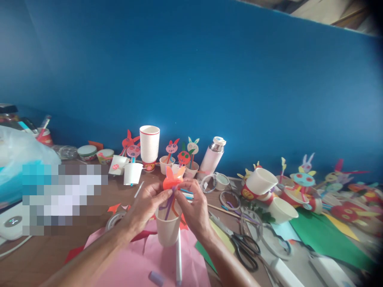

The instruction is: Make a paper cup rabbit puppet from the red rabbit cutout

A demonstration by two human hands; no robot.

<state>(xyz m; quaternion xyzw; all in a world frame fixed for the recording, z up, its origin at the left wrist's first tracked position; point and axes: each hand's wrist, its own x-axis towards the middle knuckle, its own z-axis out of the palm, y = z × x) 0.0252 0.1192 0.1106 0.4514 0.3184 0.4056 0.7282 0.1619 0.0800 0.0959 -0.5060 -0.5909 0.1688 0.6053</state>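
Note:
My left hand [149, 199] and my right hand [194, 203] come together at the middle, thumbs and fingers pinching a thin bent purple pipe cleaner [169, 207]. Right above the pinch is an orange paper rabbit head [172, 180] with two pointed ears. The strands of the pipe cleaner hang down at the mouth of a white paper cup [168, 231], which stands upright between my forearms. An orange strip [177, 213] shows beside the purple strands. The fingertips cover the join between the head and the pipe cleaner.
Pink paper [125, 263] lies under the cup with a white marker [178, 259] on it. Black-handled scissors [245, 247] and tape rolls [229, 200] are at right. Behind stand stacked cups [149, 143], a thermos [212, 157] and several paper animal cups. A blue wall [191, 79] closes the back.

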